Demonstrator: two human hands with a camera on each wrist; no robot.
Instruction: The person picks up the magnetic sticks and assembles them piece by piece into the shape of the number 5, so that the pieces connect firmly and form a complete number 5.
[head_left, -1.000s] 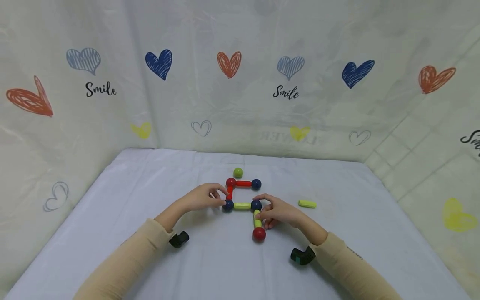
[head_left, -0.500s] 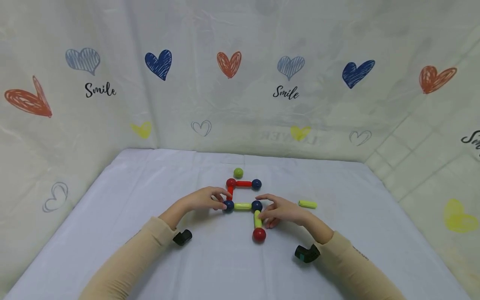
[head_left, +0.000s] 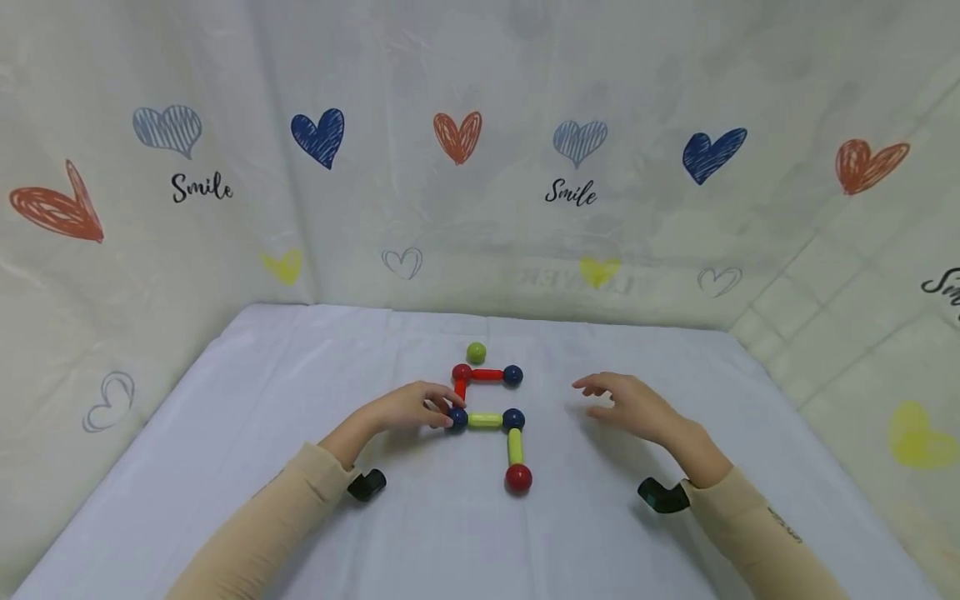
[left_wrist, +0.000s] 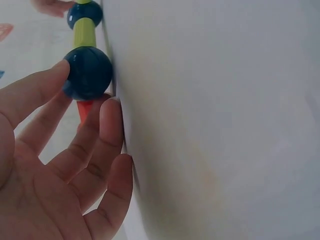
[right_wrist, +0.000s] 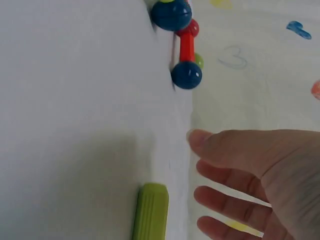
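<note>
In the head view my left hand (head_left: 412,408) pinches a dark blue ball (head_left: 457,418) at a corner of a ball-and-stick shape lying on the table. The left wrist view shows its thumb (left_wrist: 62,72) against that blue ball (left_wrist: 90,72), with fingers behind it. A yellow-green stick (head_left: 485,421) joins it to a second blue ball (head_left: 513,419); another stick (head_left: 515,447) leads to a red ball (head_left: 518,478). My right hand (head_left: 633,407) is over the table with fingers apart, holding nothing. A loose yellow-green stick (right_wrist: 151,212) lies near it, hidden by the hand in the head view.
Farther back, a red ball (head_left: 462,373) and red stick (head_left: 487,375) run to a blue ball (head_left: 513,376). A loose green ball (head_left: 476,352) sits behind them. A white cloth covers the table (head_left: 420,542), with a printed curtain (head_left: 510,250) behind.
My right hand has left the yellow-green stick near the front red ball and moved right, over the loose stick. My left hand stays at the corner ball.
</note>
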